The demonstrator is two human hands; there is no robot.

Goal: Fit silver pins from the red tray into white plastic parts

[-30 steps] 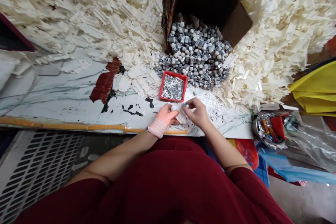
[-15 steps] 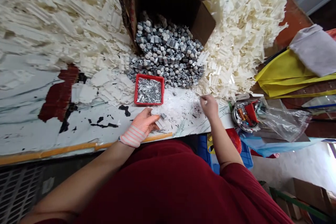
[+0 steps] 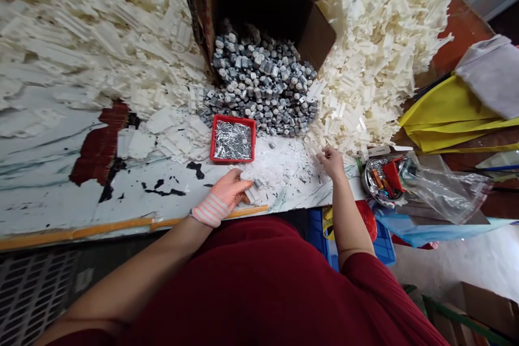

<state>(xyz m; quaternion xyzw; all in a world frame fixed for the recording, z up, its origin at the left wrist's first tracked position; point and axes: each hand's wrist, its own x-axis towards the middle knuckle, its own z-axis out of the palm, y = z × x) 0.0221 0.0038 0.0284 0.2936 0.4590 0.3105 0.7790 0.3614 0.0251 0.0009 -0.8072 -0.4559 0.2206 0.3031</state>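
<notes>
In a striped, orange-palmed glove, my left hand [image 3: 227, 194] grips a white plastic part [image 3: 253, 194] low over the table's front edge. A small grey motor [image 3: 258, 184] sits at the upper end of that part. My bare right hand [image 3: 333, 163] is at the near edge of the right-hand heap of cream plastic parts [image 3: 348, 113]. Its fingers are bent together, and what they pinch is too small to make out. A red tray [image 3: 212, 146] of metal pins [image 3: 233, 140] stands just beyond my left hand. One loose motor [image 3: 271, 145] lies between the tray and my right hand.
Grey motors [image 3: 263, 81] with white ends spill from a tipped cardboard box [image 3: 324, 38]. Another heap of cream parts [image 3: 101, 38] covers the back left. A metal bowl [image 3: 368, 178] of odds and ends and a clear plastic bag [image 3: 454, 194] are at the right.
My right hand has shifted slightly right, its fingers now reaching the edge of the cream heap. My left hand keeps its grip on the white plastic part. The whole view has shifted slightly.
</notes>
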